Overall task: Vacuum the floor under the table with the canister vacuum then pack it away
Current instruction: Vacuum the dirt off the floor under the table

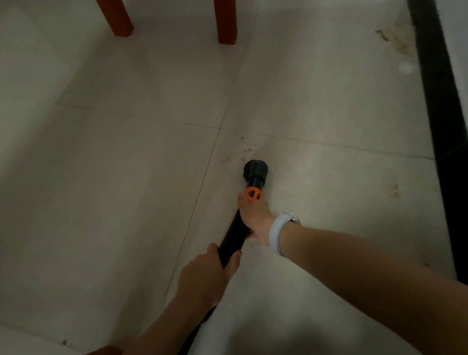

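The two bare arms come in from the bottom, and the left hand (pixel 206 278) is nearest. It is wrapped around the low end of the black vacuum tube (pixel 233 236), fingers curled over the top and thumb under it. The right hand (pixel 255 217), with a pale wristband (pixel 276 235) just behind it, holds the same tube higher up, right below the orange ring (pixel 253 194). So both grips are clenched on the tube. Past the orange ring the tube ends in a round black nozzle (pixel 256 169), which points down at the tile floor (pixel 111 175); I cannot tell if it touches. Some small brown crumbs (pixel 245 147) lie just beyond the nozzle. Two wooden table legs (pixel 225 10) stand well beyond the nozzle, at the top. More dirt (pixel 394 42) lies far to the right of the nozzle, beside a long black strip (pixel 447 126). The canister itself is out of view. The tube looks hard, stiff and smooth, and likely light. Two hands spread apart, as here, should steer it well. A hold near the orange ring gives the best aim, and the smooth plastic may slip in a loose hold. The hose behind the left hand probably bends and drags.
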A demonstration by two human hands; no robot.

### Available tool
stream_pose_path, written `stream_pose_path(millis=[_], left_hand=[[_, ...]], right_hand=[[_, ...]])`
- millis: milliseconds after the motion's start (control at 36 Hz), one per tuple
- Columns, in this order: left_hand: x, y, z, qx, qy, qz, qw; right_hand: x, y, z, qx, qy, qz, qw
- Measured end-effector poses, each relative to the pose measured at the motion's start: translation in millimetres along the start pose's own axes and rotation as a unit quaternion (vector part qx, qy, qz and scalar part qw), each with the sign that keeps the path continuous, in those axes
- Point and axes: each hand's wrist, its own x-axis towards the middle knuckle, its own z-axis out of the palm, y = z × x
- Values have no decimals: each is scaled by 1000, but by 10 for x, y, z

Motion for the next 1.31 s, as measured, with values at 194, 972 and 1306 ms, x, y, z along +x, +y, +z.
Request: stream_pose_path(millis=[194,972,1306], left_hand=[[182,4,86,46,9,12,999],[130,20,215,-8,46,-42,998],[164,-81,231,-31,36,-62,997]], right_hand=[[225,-6,-53,-32,-37,-25,998],[345,-6,65,-67,-86,-57,992],[359,-25,236,-123,-85,-64,987]])
